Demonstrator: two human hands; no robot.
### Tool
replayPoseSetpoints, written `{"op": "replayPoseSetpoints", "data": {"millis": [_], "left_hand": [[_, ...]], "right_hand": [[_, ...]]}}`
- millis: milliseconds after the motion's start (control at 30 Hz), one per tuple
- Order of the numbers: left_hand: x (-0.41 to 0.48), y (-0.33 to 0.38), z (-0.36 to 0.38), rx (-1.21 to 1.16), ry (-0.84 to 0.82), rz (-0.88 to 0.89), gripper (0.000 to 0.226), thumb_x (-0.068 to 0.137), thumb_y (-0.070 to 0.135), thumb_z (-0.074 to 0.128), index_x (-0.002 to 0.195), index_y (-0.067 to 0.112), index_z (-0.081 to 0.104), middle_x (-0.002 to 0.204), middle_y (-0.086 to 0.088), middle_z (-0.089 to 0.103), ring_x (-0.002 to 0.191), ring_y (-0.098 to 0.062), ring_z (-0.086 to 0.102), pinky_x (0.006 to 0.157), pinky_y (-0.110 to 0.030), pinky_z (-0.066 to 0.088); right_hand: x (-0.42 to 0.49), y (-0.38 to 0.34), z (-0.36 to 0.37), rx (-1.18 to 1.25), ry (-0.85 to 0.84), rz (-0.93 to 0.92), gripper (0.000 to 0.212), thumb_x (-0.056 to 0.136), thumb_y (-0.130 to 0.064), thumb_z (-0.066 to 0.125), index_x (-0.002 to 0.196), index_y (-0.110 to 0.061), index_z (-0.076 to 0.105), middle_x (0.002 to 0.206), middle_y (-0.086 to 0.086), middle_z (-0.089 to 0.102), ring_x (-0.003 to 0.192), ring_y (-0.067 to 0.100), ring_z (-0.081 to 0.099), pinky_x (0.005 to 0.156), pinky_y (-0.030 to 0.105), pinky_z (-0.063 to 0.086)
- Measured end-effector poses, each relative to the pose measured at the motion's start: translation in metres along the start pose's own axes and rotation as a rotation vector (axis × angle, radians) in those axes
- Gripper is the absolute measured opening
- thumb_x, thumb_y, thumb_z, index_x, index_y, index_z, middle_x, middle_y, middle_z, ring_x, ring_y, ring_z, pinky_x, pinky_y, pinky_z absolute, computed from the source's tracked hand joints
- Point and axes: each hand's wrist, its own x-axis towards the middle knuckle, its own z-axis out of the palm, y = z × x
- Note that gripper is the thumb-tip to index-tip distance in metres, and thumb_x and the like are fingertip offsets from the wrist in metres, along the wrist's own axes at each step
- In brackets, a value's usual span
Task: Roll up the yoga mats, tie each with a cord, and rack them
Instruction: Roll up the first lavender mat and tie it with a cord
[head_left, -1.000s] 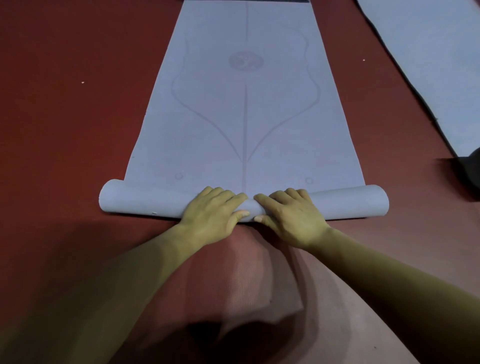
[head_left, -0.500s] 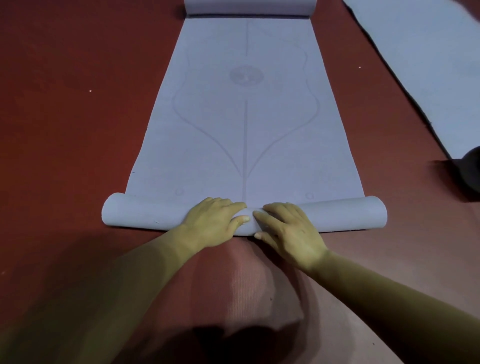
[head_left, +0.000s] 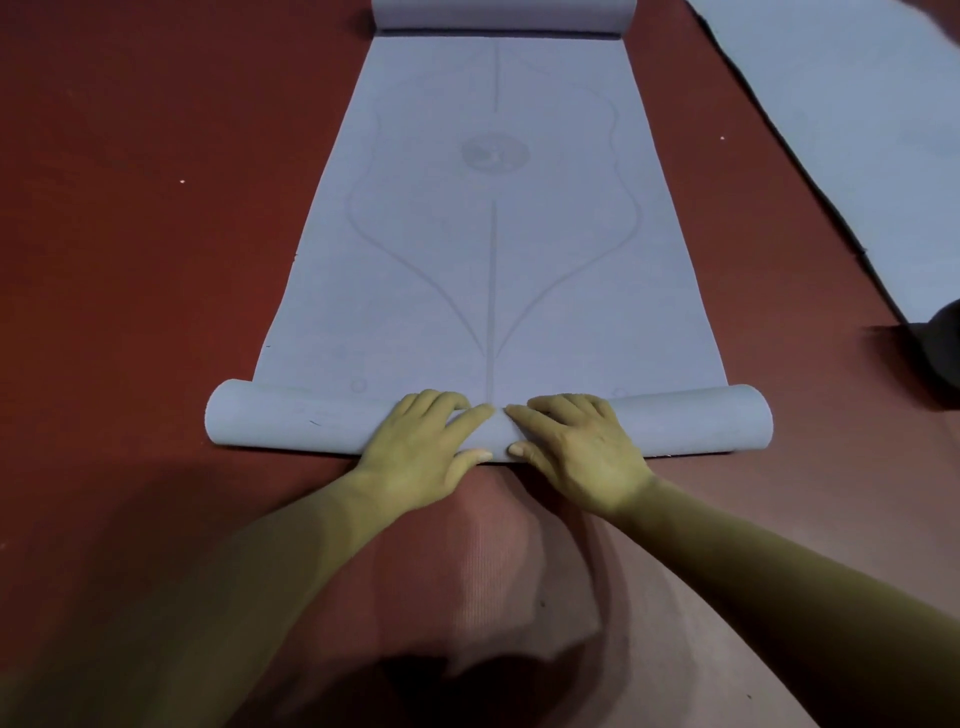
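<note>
The yoga mat, a pale blue-grey one printed with faint curved lines and a round emblem, lay flat on the floor and ran from the 6 o'clock side of the view towards 12 o'clock. Its near end was wound into a roll that lay crosswise from 9 o'clock to 3 o'clock. Its far end at 12 o'clock turned up in a small curl.

The left hand and the right hand rested side by side on the middle of the roll, index fingertips nearly meeting at the mat's centre line. The fingers of both lay fairly straight across the top of the roll, pressing on it rather than clasping it, with each thumb set against the roll's near side. Both forearms reached in from 6 o'clock, the left from about 7 and the right from about 4.

The floor was a dark red, matte surface with shadow pooled at 6 o'clock.

Two hands and two mats were in view: the second mat, the same colour, lay flat at 1 to 2 o'clock, apart from the first. One dark object, too cropped to tell what it was, sat at 3 o'clock by the second mat's near corner.
</note>
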Motion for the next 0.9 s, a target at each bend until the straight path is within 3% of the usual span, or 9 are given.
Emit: {"op": "replayPoseSetpoints", "data": {"millis": [100,200,333,467,700,900], "left_hand": [[0.007,-0.006,-0.002,-0.041,-0.028,-0.007,0.052,0.093,0.055,0.043,0.128,0.023,0.064,0.105,0.0,0.066,0.089,-0.024,0.062,0.082,-0.039,0.052],[0.01,-0.008,-0.003,-0.068,-0.045,-0.028,0.051,0.093,0.056,0.041,0.128,0.025,0.063,0.105,0.002,0.065,0.088,-0.022,0.062,0.083,-0.038,0.052],[0.007,-0.008,0.0,-0.051,-0.031,-0.034,0.052,0.094,0.056,0.041,0.13,0.026,0.063,0.108,0.002,0.064,0.091,-0.021,0.061,0.084,-0.037,0.052],[0.006,-0.007,0.001,-0.06,-0.034,-0.038,0.048,0.094,0.056,0.041,0.129,0.03,0.062,0.109,0.003,0.064,0.093,-0.019,0.06,0.087,-0.036,0.051],[0.016,-0.014,0.0,-0.128,-0.103,-0.049,0.052,0.096,0.058,0.036,0.127,0.029,0.065,0.113,0.004,0.066,0.099,-0.02,0.062,0.091,-0.037,0.049],[0.01,-0.006,0.008,0.083,0.084,0.002,0.047,0.098,0.048,0.042,0.127,0.021,0.068,0.128,-0.007,0.065,0.108,-0.027,0.061,0.092,-0.042,0.048]], "right_hand": [[-0.004,-0.004,0.001,-0.14,0.003,0.03,0.054,0.1,-0.059,0.039,0.14,-0.027,0.058,0.126,0.007,0.062,0.119,0.032,0.056,0.102,0.054,0.04],[-0.006,-0.003,0.005,-0.116,-0.019,0.057,0.059,0.1,-0.062,0.036,0.144,-0.027,0.053,0.135,0.009,0.059,0.124,0.031,0.053,0.109,0.053,0.031],[-0.008,-0.002,0.009,-0.068,0.053,0.029,0.045,0.099,-0.057,0.045,0.133,-0.029,0.054,0.133,0.003,0.057,0.127,0.03,0.053,0.11,0.052,0.024],[-0.014,0.003,0.015,-0.08,0.147,-0.064,0.04,0.098,-0.048,0.056,0.132,-0.027,0.056,0.133,0.004,0.056,0.129,0.033,0.05,0.109,0.06,0.03],[-0.005,0.007,0.016,-0.1,0.113,-0.034,0.056,0.092,-0.06,0.06,0.133,-0.022,0.06,0.128,0.007,0.06,0.117,0.034,0.055,0.105,0.056,0.035],[0.004,0.008,0.012,-0.089,0.104,-0.043,0.054,0.095,-0.062,0.049,0.128,-0.022,0.063,0.121,0.006,0.063,0.106,0.034,0.059,0.094,0.049,0.041]]}}
